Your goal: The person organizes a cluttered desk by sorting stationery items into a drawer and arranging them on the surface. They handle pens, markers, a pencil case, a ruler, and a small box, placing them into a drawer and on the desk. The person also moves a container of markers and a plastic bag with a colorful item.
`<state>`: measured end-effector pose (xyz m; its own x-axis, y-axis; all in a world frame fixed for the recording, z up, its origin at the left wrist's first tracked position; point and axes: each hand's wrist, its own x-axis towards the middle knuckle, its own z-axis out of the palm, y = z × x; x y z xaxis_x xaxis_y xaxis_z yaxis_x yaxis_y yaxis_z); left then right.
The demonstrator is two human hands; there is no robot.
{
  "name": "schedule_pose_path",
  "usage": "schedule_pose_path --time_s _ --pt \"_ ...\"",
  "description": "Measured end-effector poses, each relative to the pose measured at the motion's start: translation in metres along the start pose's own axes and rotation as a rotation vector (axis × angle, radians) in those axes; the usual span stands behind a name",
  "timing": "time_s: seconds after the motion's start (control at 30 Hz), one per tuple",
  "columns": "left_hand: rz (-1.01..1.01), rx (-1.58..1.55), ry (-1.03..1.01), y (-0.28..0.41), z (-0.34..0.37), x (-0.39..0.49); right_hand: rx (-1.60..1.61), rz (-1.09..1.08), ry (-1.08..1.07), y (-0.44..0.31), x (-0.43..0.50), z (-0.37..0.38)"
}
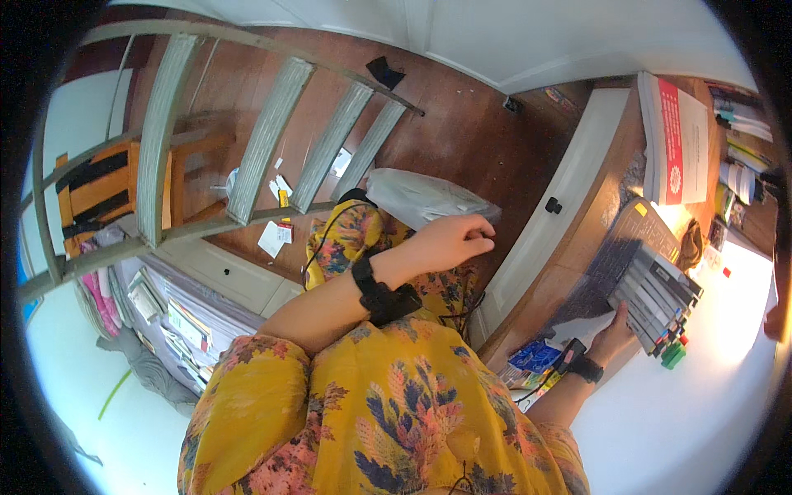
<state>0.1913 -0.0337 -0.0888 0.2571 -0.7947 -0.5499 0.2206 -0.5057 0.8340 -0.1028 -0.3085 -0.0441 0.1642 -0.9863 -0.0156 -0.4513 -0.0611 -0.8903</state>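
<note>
My left hand hovers over my lap with its fingers loosely curled and a small gap at the thumb. Nothing shows in it. Just beyond it, a translucent plastic bag rests by my knees, its contents blurred. Over at the desk, my right hand grips the near edge of a row of grey marker pens, several side by side, with coloured ends. Under and behind the pens is a dark mat with a yellow mark. Each wrist wears a black strap; a black device sits on the left one.
A metal ladder slants across the left, above a wooden chair. Papers lie on the floor. On the desk are a thick pad with a red band and blue packets. Its drawer has a black knob.
</note>
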Motion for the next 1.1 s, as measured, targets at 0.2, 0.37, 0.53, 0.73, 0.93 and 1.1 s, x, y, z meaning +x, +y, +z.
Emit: schedule_pose_path --time_s 0.2,0.37,0.53,0.73,0.93,1.1 --pt "0.061 0.026 0.027 0.003 -0.036 0.004 0.029 0.042 0.085 -0.018 -0.017 0.033" --pt "0.044 0.051 -0.035 0.008 -0.061 0.016 0.197 0.074 0.140 -0.025 -0.031 0.063" --pt "0.057 0.016 -0.082 0.005 -0.075 0.041 0.088 0.154 0.136 -0.041 -0.045 0.090" --pt "-0.113 -0.396 -0.255 0.014 -0.074 0.098 0.283 0.068 0.090 -0.064 -0.070 0.141" --pt "-0.126 -0.592 -0.241 0.001 -0.078 0.126 0.414 0.033 -0.069 -0.063 -0.106 0.197" --pt "-0.072 -0.873 -0.188 -0.022 -0.077 0.152 0.148 0.031 -0.192 -0.036 -0.122 0.251"
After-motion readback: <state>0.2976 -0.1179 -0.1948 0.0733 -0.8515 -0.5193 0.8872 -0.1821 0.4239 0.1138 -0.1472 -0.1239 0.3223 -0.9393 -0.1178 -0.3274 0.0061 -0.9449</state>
